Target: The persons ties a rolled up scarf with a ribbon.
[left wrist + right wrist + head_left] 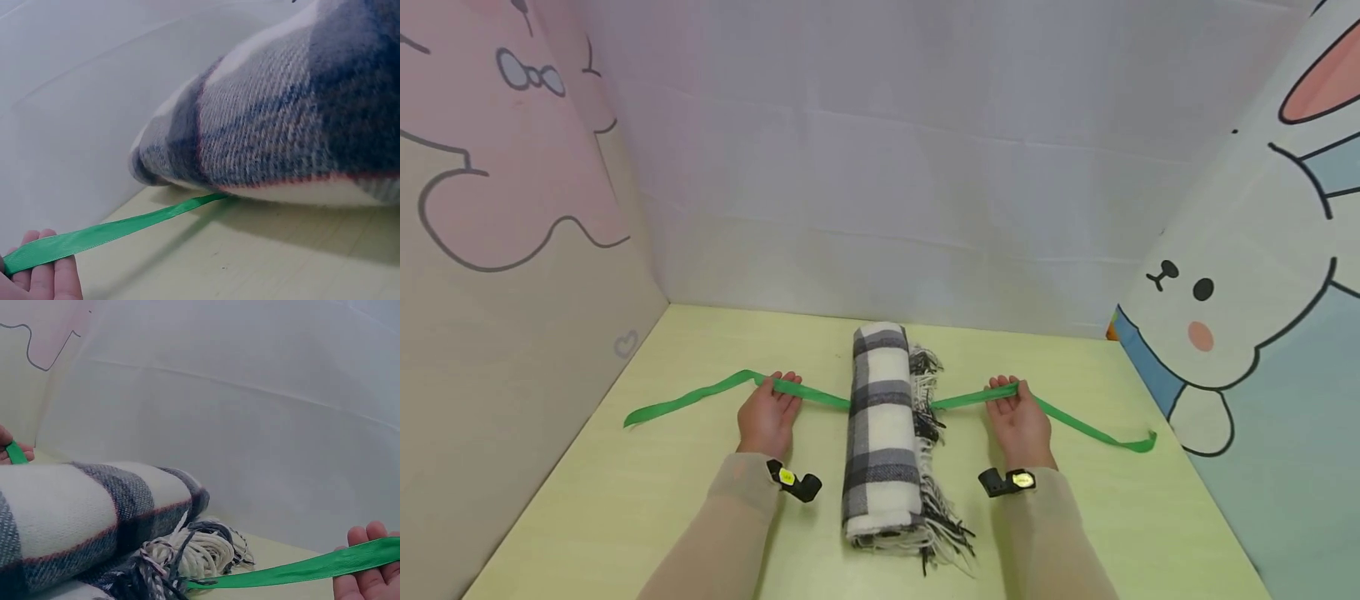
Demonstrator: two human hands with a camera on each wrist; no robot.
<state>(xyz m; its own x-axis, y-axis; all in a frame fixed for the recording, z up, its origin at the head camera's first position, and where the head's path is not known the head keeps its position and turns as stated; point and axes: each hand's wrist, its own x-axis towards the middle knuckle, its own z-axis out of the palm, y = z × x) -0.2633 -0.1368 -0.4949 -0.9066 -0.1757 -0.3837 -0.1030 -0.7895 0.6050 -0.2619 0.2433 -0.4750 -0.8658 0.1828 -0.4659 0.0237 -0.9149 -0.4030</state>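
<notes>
A plaid scarf (pixel 883 425) in white, grey and black lies rolled up lengthwise on the table, its fringe (pixel 200 547) spilling out on the right side. Beneath it runs a green ribbon (pixel 125 232), coming out on both sides. My left hand (pixel 766 425), palm up, pinches the ribbon to the left of the roll, thumb on top. On the other side my right hand (pixel 1021 423) pinches it the same way, also palm up. Both inner stretches slope down to the roll, and loose ends trail outward past each hand. The ribbon's middle is hidden under the scarf.
The pale yellow table (pixel 595 508) is bounded by a plain white cloth wall (pixel 887 192) behind. Side panels with cartoon drawings stand left and right, the right one with a rabbit (pixel 1247 283). Small black cameras sit on both wrists.
</notes>
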